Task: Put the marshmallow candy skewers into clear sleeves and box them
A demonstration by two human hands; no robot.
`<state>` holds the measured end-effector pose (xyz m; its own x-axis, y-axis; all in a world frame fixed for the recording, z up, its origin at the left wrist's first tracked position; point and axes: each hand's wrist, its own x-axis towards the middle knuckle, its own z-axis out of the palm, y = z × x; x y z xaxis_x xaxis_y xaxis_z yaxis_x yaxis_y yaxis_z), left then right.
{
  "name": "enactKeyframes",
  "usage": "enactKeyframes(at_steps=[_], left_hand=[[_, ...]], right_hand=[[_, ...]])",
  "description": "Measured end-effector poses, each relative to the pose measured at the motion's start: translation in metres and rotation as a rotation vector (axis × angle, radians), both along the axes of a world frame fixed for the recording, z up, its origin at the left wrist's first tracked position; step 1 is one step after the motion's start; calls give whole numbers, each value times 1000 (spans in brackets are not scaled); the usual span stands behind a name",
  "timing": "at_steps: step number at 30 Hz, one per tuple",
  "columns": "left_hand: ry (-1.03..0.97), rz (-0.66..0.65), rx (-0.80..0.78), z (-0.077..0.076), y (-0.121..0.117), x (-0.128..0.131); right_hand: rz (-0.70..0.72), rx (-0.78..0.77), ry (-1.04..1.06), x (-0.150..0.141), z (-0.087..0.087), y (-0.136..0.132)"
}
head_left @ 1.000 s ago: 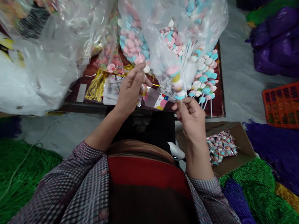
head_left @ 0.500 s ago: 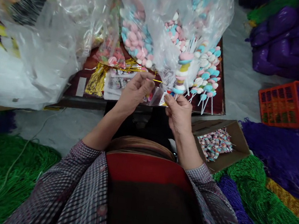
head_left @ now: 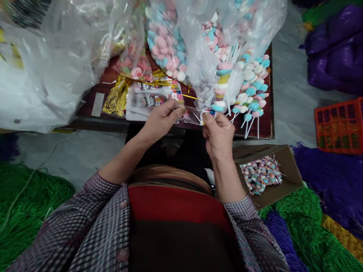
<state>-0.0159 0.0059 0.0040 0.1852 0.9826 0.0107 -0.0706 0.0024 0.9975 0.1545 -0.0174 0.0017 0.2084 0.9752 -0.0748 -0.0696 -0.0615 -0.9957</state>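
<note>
A small clear plastic bag is stretched between my two hands at the table's front edge. My left hand pinches its left end between thumb and fingers. The right end, with a bit of coloured print, is pinched in my right hand. Just beyond my right fingers is a stick of stacked marshmallows in pink, blue, yellow and white; whether those fingers touch its stick, I cannot tell. A pile of flat printed bags lies beyond my left hand. One gold twist tie lies past the stretched bag.
More marshmallow sticks lie at the table's right edge. Large clear bags of marshmallows stand behind. Gold twist ties are bunched at left. A cardboard box of wrapped sweets sits low right, near an orange crate.
My left hand has dropped slightly and now grips the bag's left end. The bag is pulled taut, and the printed bags behind show more. My right hand has barely moved.
</note>
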Motion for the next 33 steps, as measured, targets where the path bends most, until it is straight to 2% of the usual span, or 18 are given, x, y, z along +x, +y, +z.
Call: enactKeyframes(at_steps=[5,9,14,19,21,24,29,33], left_hand=[[-134,44,-88,-5,1,6],[-235,65,-206,-10,4,5],[-352,38,-330,-9,11,-6],[-478,24,-390,-1,13,-10],[-508,22,-391,2,13,-10],[-502,18,-389,4,12,-8],[-439,-34,-266,0,9,-2],[-343,-70,-172,-5,8,-3]], right_hand=[[-105,0,25,-6,-3,2],[-43,75,7,-1,3,2],[51,126,-65,32,25,-11],[97,149,-352,66,39,-33],[95,156,-420,73,42,-38],[57,188,-381,73,41,-36],[-16,308,-324,49,39,-15],[122,328,-380,36,42,-2]])
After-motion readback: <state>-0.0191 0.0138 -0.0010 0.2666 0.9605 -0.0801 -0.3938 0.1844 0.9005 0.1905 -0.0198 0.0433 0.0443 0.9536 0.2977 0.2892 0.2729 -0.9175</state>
